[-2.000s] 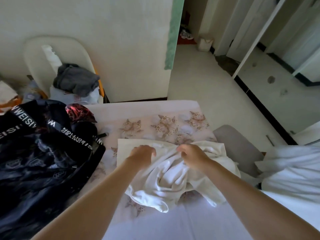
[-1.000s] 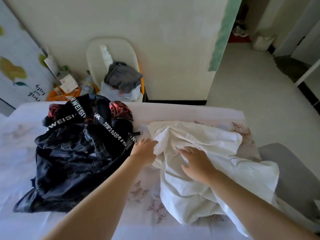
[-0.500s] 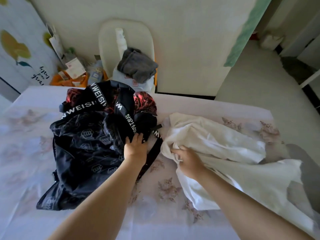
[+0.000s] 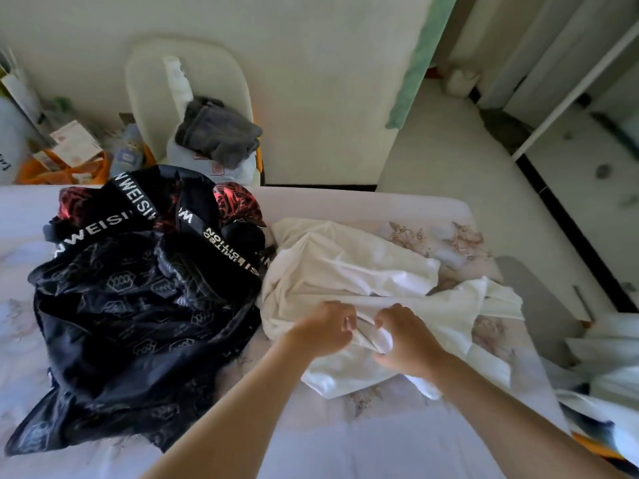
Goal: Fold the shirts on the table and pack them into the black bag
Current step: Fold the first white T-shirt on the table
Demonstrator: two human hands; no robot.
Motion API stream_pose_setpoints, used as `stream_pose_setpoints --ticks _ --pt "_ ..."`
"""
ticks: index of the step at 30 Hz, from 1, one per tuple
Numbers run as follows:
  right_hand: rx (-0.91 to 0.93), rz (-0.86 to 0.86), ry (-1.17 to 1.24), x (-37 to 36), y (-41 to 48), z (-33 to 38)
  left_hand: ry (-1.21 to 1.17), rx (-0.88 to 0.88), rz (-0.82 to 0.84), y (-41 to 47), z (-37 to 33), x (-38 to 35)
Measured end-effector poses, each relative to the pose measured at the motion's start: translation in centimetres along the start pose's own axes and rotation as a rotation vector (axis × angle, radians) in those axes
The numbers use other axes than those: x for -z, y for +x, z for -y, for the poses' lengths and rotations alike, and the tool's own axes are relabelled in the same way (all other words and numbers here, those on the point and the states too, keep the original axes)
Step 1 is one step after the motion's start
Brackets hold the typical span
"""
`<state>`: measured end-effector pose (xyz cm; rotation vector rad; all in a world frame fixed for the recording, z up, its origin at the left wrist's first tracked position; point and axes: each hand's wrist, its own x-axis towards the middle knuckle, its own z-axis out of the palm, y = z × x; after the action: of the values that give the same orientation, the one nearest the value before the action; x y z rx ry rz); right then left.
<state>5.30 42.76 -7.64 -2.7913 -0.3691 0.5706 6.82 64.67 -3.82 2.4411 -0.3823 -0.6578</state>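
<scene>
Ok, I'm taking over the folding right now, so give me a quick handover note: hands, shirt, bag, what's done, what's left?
Hands: the left hand grips bunched cloth near the shirt front edge; the right hand pinches a fold of it close beside.
Things: the shirt lies crumpled on the table, its left edge against the bag.
Done: this shirt is neither folded nor packed.
Left: flatten it, fold it, put it in the bag.

Cream wall at the back; white chair against it, grey cloth on top; pale floor on the right; soft daylight.
</scene>
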Motion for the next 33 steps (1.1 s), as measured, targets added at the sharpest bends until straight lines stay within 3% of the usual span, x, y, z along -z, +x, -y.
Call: stream_pose_setpoints --ticks 2,4,6,9,14,16,19,21,22,24,29,33 --pt "-0.053 0.153 -0.185 -0.3 -1.6 -2.9 0.081 0.037 0.210 0.2 -0.9 -2.4" --pt "-0.080 0.191 -0.255 -0.9 -2.7 -4.7 0.267 0.078 0.295 0.3 -0.9 -4.7" --pt "-0.087 0.063 -0.139 -1.6 -3.0 -5.7 0.378 0.102 0.250 0.5 -1.1 -6.3" --pt "-0.170 -0.095 0.155 -1.2 -3.1 -6.9 0.346 0.128 0.133 1.0 -1.3 -7.0" --pt "-0.260 0.123 0.629 4.7 -3.3 -8.8 -0.189 0.268 0.127 1.3 -2.4 -2.6" --pt "-0.294 0.200 0.825 7.5 -3.2 -10.2 -0.221 0.302 0.104 2.0 -3.1 0.1" --pt "-0.299 0.228 1.012 11.1 -2.5 -12.7 -0.206 0.425 -0.249 3.5 -3.5 3.9" --pt "-0.267 0.198 0.853 13.2 -1.9 -13.5 -0.124 0.556 -0.460 4.0 -3.0 5.4" --pt "-0.262 0.172 0.734 13.7 -1.5 -13.7 -0.060 0.607 -0.475 4.3 -2.6 5.6" --pt "-0.244 0.103 0.563 13.9 -0.6 -13.9 0.057 0.636 -0.422 4.7 -2.9 5.1" --pt "-0.170 0.058 0.201 9.7 1.3 -14.4 0.178 0.439 -0.237 7.7 -4.9 0.0" --pt "-0.191 -0.053 0.047 6.4 3.0 -15.2 0.244 0.582 -0.076 10.3 -3.8 -2.5"
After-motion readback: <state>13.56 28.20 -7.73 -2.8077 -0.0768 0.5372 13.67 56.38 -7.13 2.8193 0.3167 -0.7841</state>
